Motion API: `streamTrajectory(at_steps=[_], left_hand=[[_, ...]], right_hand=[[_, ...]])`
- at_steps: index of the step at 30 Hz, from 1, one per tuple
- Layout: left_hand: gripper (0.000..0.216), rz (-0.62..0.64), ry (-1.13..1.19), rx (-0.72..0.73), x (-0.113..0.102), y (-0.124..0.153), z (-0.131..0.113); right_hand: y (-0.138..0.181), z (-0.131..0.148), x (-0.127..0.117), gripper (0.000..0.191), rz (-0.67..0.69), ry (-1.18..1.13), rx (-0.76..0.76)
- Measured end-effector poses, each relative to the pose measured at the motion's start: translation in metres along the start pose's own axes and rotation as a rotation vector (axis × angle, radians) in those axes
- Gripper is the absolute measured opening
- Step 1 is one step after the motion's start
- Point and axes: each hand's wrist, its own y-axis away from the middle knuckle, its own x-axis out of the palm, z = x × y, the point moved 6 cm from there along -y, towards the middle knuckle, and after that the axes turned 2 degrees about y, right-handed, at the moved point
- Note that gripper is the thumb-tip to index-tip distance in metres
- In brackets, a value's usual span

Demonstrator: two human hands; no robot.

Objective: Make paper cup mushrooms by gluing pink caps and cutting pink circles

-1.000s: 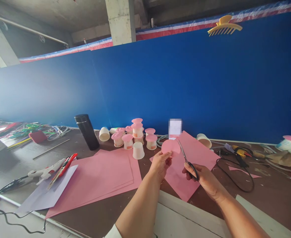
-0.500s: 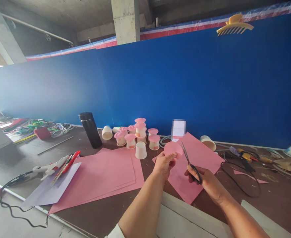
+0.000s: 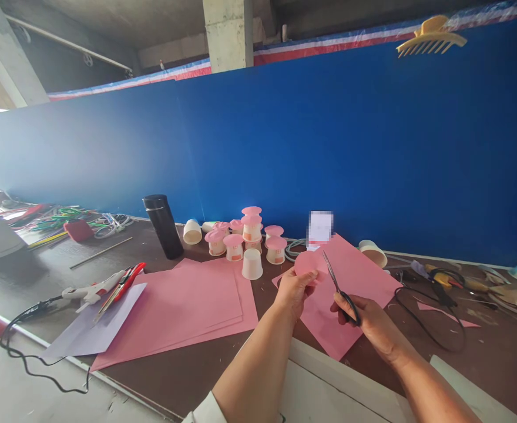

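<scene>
My left hand pinches a small pink paper disc and holds it up above the table. My right hand grips black-handled scissors, whose blades point up toward the disc's right edge. Both hands hover over a loose pink sheet lying on the brown table. Behind them stands a cluster of small paper cups topped with pink discs, with one plain upturned cup in front.
A stack of pink sheets lies at the left, beside a lilac sheet, a glue gun with its cord and red-handled scissors. A black flask stands behind. Cables and tools lie at the right, under a blue wall.
The view has drifted slightly left and up. Both hands keep their grips, and the disc and scissors stay close together.
</scene>
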Motion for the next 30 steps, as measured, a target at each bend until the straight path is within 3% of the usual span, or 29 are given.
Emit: streamTrajectory(at_steps=[30], left_hand=[[0.037,-0.031,0.012,-0.005,-0.0024,-0.0009,0.0022]], right_hand=[[0.0033,0.0079,-0.0011,0.05,-0.022,0.097,-0.025]])
